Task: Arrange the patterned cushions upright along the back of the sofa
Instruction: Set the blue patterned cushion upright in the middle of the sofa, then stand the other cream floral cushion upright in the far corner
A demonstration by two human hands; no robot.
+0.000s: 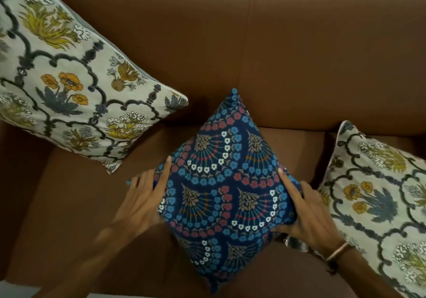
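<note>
A dark blue cushion [227, 187] with blue, red and white flower arcs is turned like a diamond over the middle of the brown sofa seat, one corner pointing at the backrest. My left hand [145, 196] grips its left corner and my right hand [299, 210] grips its right corner, thumbs on the front face. A cream floral cushion [69, 78] leans against the backrest at the left. A second cream floral cushion [378, 201] rests at the right end of the seat, tilted.
The brown leather backrest [276, 44] runs across the top, with a seam down its middle. Bare seat [80, 205] shows between the left cushion and my hands. A strip of pale floor [20, 290] shows at the lower left.
</note>
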